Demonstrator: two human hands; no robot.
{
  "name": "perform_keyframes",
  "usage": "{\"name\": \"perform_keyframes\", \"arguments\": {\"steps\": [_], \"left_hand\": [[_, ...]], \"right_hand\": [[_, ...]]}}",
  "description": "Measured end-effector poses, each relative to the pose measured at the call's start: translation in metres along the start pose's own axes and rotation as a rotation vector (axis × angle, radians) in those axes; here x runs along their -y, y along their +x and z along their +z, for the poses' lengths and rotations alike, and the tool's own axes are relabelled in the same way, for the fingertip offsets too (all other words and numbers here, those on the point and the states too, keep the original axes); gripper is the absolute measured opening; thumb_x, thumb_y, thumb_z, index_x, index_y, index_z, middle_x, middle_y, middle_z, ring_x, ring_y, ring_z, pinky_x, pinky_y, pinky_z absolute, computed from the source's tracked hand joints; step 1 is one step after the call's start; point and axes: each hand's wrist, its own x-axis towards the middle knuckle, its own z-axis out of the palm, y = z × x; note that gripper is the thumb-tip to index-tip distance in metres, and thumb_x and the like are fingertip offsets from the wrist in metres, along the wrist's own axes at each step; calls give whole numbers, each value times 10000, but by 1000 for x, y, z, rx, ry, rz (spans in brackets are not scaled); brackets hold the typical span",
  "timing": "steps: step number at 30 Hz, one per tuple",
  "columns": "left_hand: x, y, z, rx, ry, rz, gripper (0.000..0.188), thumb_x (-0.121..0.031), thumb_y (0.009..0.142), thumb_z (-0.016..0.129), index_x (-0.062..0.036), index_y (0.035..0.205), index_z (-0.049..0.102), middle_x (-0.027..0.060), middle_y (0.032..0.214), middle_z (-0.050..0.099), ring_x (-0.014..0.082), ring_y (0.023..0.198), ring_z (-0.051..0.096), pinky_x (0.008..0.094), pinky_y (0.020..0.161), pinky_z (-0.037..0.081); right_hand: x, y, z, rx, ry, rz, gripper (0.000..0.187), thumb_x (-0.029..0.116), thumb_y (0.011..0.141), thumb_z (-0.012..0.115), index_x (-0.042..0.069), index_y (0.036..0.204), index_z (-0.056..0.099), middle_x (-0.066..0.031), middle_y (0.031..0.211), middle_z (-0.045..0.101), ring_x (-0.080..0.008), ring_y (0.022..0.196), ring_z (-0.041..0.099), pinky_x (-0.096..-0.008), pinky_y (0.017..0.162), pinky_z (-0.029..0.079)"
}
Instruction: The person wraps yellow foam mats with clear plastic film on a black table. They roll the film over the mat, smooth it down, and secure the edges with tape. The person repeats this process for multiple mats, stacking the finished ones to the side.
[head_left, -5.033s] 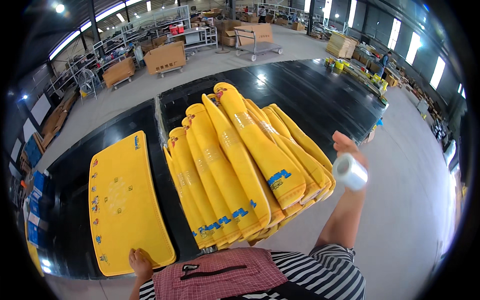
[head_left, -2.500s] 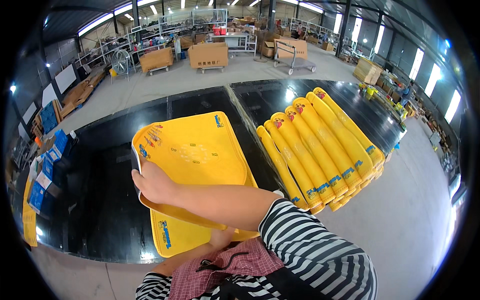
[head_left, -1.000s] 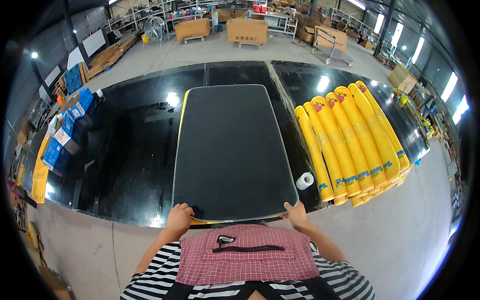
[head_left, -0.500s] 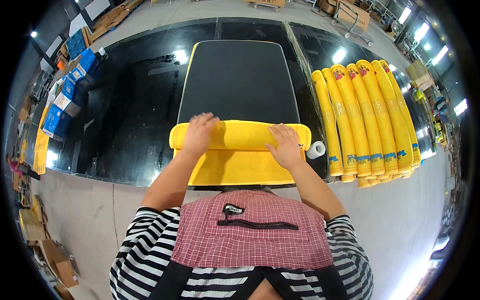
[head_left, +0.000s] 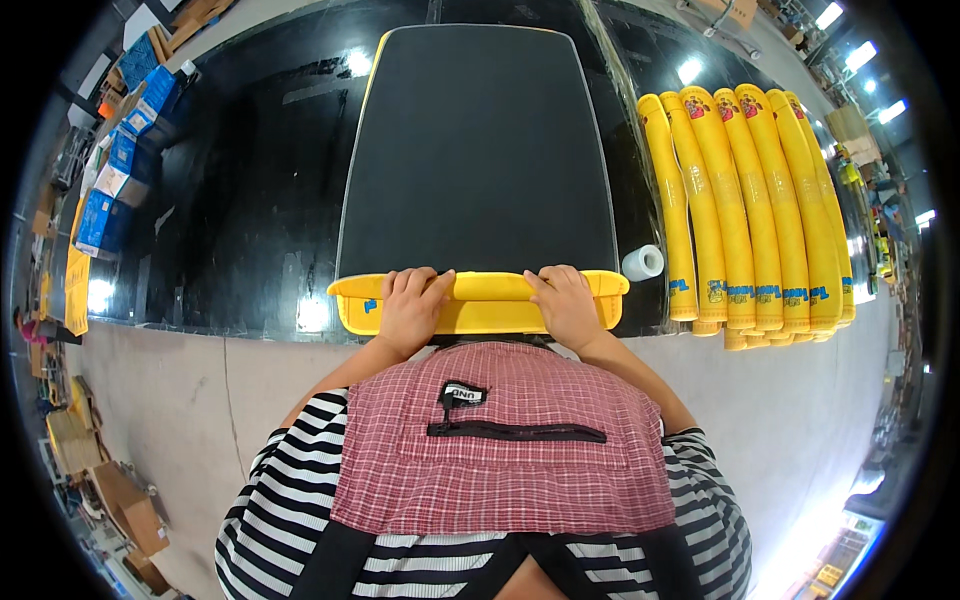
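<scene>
A large mat point(head_left: 476, 150), dark on its upward face and yellow on the other, lies lengthwise on the black table before me. Its near end is turned over into a narrow yellow roll point(head_left: 487, 287) along the table's front edge. My left hand point(head_left: 410, 312) grips this roll left of its middle, fingers curled over the far side. To the right, my right hand point(head_left: 566, 308) grips it the same way, fingers bent. My palms and fingertips are partly hidden. Just past the roll's right end sits a roll of clear tape point(head_left: 643, 263).
Several rolled yellow mats point(head_left: 745, 215) are stacked side by side on the right of the black table point(head_left: 235, 210). Blue-and-white boxes point(head_left: 122, 165) line its left end. A seam strip point(head_left: 625, 90) crosses the tabletop between the mat and the stack.
The yellow rolled part is now narrower and closer to me, and more dark surface shows. My hands have moved nearer, from lying flat on the roll to curling around it. The view has shifted too.
</scene>
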Motion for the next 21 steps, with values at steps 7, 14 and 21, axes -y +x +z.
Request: {"name": "perform_keyframes", "arguments": {"steps": [7, 14, 21], "left_hand": [[4, -7, 4, -14, -66, 82, 373, -177, 896, 724, -137, 1266, 700, 52, 1167, 609, 270, 1135, 557, 461, 1040, 392], [6, -6, 7, 34, -52, 123, 308, -198, 903, 706, -116, 1200, 717, 44, 1117, 638, 251, 1103, 587, 440, 1026, 424], [6, 1, 5, 32, -71, 119, 140, -195, 900, 696, -137, 1021, 737, 19, 991, 623, 243, 990, 590, 421, 923, 444]], "right_hand": [[0, -5, 3, 13, 11, -99, 367, 123, 934, 675, 95, 1299, 695, -119, 1169, 644, -305, 1139, 596, -440, 1038, 479], [6, 3, 1, 4, -25, -175, 324, 146, 903, 706, 107, 1224, 733, -104, 1097, 645, -286, 1082, 606, -423, 970, 498], [11, 8, 4, 37, 119, -80, 266, 142, 905, 708, 122, 1163, 769, -67, 1004, 625, -268, 988, 578, -411, 912, 478]]}}
